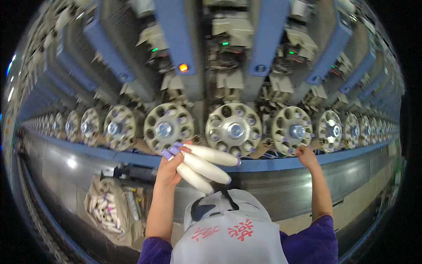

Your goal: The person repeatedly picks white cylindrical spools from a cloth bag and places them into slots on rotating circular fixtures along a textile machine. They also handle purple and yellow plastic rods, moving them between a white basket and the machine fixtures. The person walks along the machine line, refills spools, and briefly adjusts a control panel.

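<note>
My left hand [169, 170] is wrapped round the purple ends of three full white yarn bobbins [204, 167], which fan out to the right in front of the winding machine. My right hand [304, 155] is at the lower right rim of a round cream bobbin magazine [280, 128]. Its fingers look closed, and whatever they hold, if anything, is hidden. Purple bobbin tips show in several of that magazine's round pockets. Between my hands stands another magazine [215, 136] with bobbins in some pockets; a further magazine [151, 132] is behind the left hand.
A long row of such magazines curves away to both sides below blue machine columns [178, 31]. One column carries a lit orange lamp [183, 67]. A blue rail [272, 164] runs along the front. At lower left stands a cloth sack [127, 226] of loose bobbins.
</note>
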`<control>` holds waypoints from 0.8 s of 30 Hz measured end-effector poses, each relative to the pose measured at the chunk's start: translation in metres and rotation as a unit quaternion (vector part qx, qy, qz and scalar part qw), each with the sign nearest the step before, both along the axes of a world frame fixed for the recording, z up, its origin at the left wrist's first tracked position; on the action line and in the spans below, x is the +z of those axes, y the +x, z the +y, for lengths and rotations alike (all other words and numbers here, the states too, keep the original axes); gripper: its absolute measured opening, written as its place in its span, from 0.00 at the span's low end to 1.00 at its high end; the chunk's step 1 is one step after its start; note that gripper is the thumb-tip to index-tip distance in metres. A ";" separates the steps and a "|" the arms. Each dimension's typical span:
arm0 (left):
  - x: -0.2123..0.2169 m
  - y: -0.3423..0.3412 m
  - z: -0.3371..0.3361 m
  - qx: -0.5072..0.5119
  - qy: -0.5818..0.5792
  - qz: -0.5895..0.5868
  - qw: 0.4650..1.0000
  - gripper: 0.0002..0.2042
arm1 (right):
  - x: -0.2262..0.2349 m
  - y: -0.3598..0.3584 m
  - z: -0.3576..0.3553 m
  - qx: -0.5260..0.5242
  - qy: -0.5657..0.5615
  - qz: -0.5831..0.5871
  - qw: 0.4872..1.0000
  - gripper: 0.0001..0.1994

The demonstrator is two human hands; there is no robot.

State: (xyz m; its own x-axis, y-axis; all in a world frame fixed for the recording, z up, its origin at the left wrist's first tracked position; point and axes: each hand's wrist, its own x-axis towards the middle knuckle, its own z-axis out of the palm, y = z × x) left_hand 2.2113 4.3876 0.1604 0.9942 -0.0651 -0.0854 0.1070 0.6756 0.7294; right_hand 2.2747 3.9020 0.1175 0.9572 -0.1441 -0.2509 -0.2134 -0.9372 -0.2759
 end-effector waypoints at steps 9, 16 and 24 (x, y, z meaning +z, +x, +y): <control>0.003 0.138 -0.179 -0.119 0.047 0.047 0.991 0.13 | -0.024 0.038 -0.021 -0.068 0.562 0.244 0.787 0.13; -0.039 0.216 -0.322 -0.070 0.109 0.084 0.988 0.15 | -0.103 0.098 -0.127 0.087 -0.048 -0.302 0.948 0.02; 0.007 0.198 -0.299 -0.245 0.187 0.034 0.951 0.11 | 0.002 0.094 -0.033 0.049 0.291 -0.246 0.923 0.15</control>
State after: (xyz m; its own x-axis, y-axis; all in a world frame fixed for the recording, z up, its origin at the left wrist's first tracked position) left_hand 2.4097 4.0885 0.1671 0.8437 -0.4720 -0.2557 0.3970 0.2279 0.8891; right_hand 2.3691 3.8691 0.1197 0.9773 -0.0293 0.2100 0.1494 -0.6075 -0.7801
